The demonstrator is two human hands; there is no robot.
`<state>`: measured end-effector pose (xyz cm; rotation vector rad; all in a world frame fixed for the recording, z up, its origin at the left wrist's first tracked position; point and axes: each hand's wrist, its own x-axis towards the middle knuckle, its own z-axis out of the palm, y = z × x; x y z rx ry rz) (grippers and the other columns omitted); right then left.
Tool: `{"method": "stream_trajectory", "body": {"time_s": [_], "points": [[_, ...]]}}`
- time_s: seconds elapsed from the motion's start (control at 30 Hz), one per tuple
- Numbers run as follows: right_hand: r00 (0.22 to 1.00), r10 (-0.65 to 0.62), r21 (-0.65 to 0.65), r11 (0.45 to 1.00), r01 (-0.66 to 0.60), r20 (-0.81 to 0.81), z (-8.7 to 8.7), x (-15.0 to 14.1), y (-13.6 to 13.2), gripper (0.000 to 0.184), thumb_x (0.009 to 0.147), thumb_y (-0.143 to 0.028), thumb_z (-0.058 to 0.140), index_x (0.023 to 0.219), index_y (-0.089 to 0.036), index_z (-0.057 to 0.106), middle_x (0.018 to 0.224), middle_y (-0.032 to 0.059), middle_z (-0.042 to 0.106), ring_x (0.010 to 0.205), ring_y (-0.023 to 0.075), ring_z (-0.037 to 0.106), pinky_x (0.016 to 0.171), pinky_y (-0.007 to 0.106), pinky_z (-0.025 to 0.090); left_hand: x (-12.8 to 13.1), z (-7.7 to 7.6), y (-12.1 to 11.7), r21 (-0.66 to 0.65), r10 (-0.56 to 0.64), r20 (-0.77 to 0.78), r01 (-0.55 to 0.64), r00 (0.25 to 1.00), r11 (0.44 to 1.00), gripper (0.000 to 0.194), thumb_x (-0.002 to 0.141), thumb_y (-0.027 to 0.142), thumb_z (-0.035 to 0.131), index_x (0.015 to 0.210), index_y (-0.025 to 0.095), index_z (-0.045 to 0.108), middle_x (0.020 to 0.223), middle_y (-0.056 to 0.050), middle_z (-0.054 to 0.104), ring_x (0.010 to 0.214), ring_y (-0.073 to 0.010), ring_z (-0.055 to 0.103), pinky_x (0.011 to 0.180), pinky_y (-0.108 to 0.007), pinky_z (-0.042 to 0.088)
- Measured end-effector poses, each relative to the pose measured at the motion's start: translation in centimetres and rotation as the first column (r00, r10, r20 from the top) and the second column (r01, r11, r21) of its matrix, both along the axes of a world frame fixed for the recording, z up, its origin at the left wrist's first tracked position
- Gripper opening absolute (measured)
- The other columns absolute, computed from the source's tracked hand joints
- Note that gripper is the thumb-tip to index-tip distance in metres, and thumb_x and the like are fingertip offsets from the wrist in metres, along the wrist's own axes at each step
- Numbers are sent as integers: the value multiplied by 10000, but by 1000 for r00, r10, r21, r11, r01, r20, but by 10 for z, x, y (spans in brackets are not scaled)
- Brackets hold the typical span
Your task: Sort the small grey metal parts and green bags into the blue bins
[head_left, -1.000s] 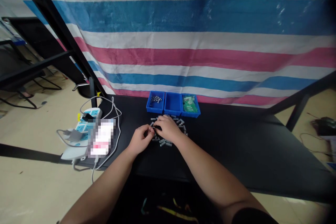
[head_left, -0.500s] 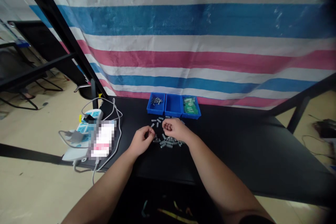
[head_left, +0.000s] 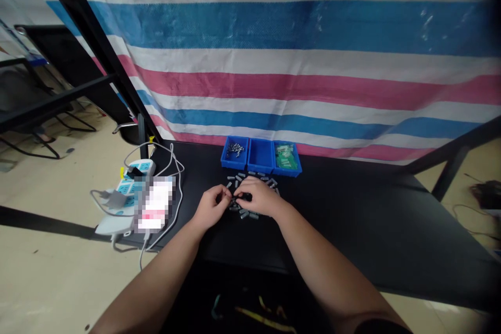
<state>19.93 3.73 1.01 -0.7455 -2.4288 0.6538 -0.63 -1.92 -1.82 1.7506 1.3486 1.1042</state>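
My left hand (head_left: 214, 205) is closed in a pinch above the black tabletop, its fingertips almost meeting those of my right hand (head_left: 257, 197). The right hand also pinches, thumb and forefinger together. Whatever sits between the fingertips is too small to make out. Short grey metal cylinders (head_left: 253, 215) lie scattered beneath and around both hands, partly covered by the right one. Behind them stand three blue bins in a row: the left bin (head_left: 223, 163) holds small shiny metal parts, the middle bin (head_left: 260, 154) shows a bare bottom, and the right bin (head_left: 289, 172) contains green-and-white pieces.
To the left, a white power strip (head_left: 146, 167) with plugs and cables lies beside a lit, blurred-out device (head_left: 156, 203). A striped plastic sheet (head_left: 274, 83) hangs behind the black table (head_left: 352, 219). Black frame bars (head_left: 446, 167) rise at both sides.
My right hand has moved left and turned its fingertips toward the left hand, so the two now nearly meet. The left hand has barely moved.
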Motion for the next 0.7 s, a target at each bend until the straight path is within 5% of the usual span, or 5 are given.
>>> {"method": "stream_trajectory", "body": {"time_s": [0.2,0.43,0.7], "points": [[990,41,6,999,-42,136,1,-10,-5,94,778,-151,722,759,-211,653,768,-7,688,806,180,581,790,297,417,-1,-1,1,-8,-13,16,13,1000,1000,170,929,283,571,826,171,647,714,-1,622,668,-131,544,652,-228,417],[971,-48,-4,999,50,234,6,-17,-11,82,764,-160,685,754,-215,625,739,-4,662,779,172,569,687,266,365,-2,-2,1,-10,-2,8,2,1000,1000,107,900,243,585,842,174,641,731,5,625,685,-133,558,675,-227,428],[986,-104,-68,991,114,132,8,-8,-7,92,745,-120,668,742,-206,637,704,-19,654,737,151,578,676,251,375,0,-2,0,-13,-1,-6,0,1000,1000,109,903,244,583,837,175,636,698,21,575,666,-126,528,668,-230,411]]}}
